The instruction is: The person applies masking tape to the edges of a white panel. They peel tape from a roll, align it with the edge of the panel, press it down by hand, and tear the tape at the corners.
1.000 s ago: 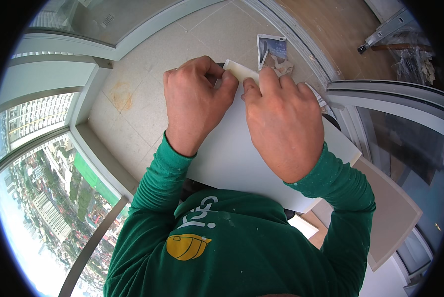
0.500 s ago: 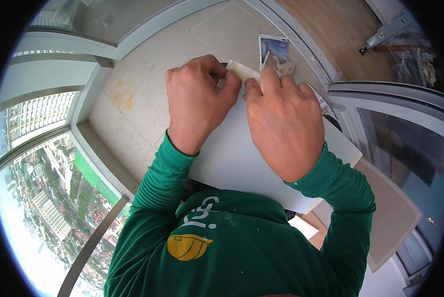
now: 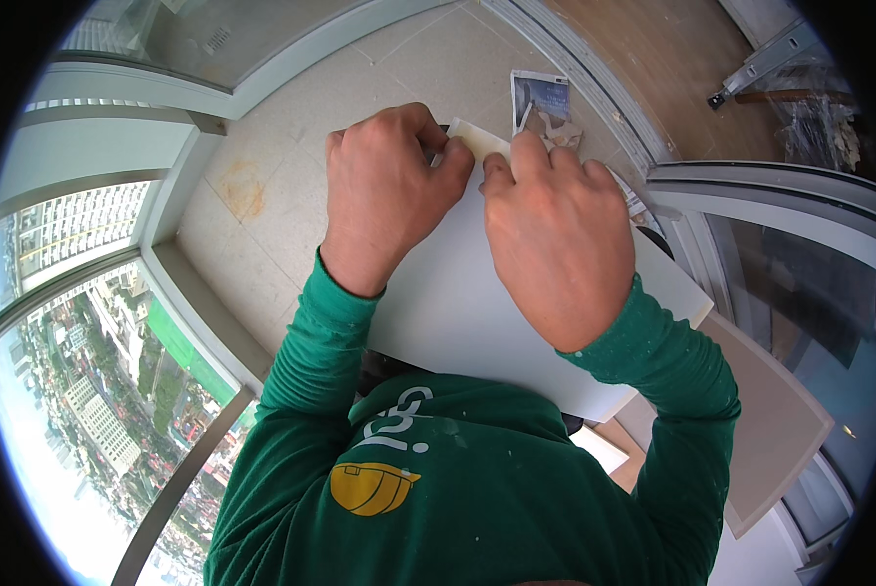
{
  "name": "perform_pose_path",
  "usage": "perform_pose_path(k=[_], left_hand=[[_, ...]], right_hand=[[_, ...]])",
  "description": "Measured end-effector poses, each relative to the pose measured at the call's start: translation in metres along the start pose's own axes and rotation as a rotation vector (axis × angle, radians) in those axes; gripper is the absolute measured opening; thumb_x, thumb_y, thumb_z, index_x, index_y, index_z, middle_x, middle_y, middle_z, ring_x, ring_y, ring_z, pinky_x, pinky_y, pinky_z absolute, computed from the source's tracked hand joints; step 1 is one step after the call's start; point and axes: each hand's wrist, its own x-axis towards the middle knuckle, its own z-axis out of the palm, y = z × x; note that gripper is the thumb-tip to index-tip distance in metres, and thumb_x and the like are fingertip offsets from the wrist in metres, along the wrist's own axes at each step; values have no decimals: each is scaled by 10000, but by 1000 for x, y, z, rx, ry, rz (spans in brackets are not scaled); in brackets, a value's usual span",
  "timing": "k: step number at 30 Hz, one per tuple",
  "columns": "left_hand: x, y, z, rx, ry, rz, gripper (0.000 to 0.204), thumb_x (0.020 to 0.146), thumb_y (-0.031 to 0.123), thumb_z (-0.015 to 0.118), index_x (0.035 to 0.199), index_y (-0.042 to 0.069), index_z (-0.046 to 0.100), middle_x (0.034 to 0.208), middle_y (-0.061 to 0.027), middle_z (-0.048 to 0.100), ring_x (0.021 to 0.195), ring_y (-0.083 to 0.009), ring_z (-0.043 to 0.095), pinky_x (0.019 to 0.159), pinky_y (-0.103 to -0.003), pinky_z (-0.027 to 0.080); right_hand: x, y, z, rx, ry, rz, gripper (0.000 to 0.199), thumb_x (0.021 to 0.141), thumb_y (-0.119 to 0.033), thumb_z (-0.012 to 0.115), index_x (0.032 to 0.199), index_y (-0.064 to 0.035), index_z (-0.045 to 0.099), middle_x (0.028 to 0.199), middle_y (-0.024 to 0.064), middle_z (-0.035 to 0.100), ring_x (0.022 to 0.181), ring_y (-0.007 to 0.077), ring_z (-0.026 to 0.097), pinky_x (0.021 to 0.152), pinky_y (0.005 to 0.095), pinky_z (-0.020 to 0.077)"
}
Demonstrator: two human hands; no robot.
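A white flat board point(image 3: 487, 313) lies in front of my body, its far end narrowing between my two hands. Along that far end runs a cream-coloured band point(image 3: 479, 140). My left hand point(image 3: 389, 186) is closed at the board's far left corner, thumb and bent forefinger brought together; what they pinch is hidden. Over the right part of the far end my right hand point(image 3: 560, 230) is bent, its thumb and forefinger beside the cream band. Its fingertips are out of sight, so I cannot make out what they grip.
Beyond the board, a printed packet point(image 3: 541, 95) and a crumpled brown scrap point(image 3: 560, 132) lie on the tiled floor point(image 3: 292, 186). A beige panel point(image 3: 775, 420) leans at my right, near the sliding door frame point(image 3: 692, 215). Windows point(image 3: 77, 371) stand at my left.
Both hands have shifted very slightly, the left a little up and leftward. Their hold at the board's far end looks the same.
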Motion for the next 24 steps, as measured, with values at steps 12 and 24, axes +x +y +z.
perform_pose_path(k=[12, 24], left_hand=[[2, -2, -10, -41, -77, -90, 252, 805, 258, 819, 782, 23, 733, 673, -96, 706, 577, -232, 664, 675, -337, 536], [-9, -25, 3, -559, -158, -171, 297, 907, 166, 811, 1106, -29, 709, 765, 7, 645, 682, -60, 534, 598, -237, 439]], right_hand=[[-1, 0, -3, 39, -12, 10, 78, 809, -140, 759, 809, -63, 767, 845, 58, 622, 785, 211, 656, 709, 362, 484], [-1, -3, -2, 9, 12, 26, 87, 850, -138, 749, 854, -56, 776, 854, 51, 633, 800, 209, 663, 710, 359, 486]])
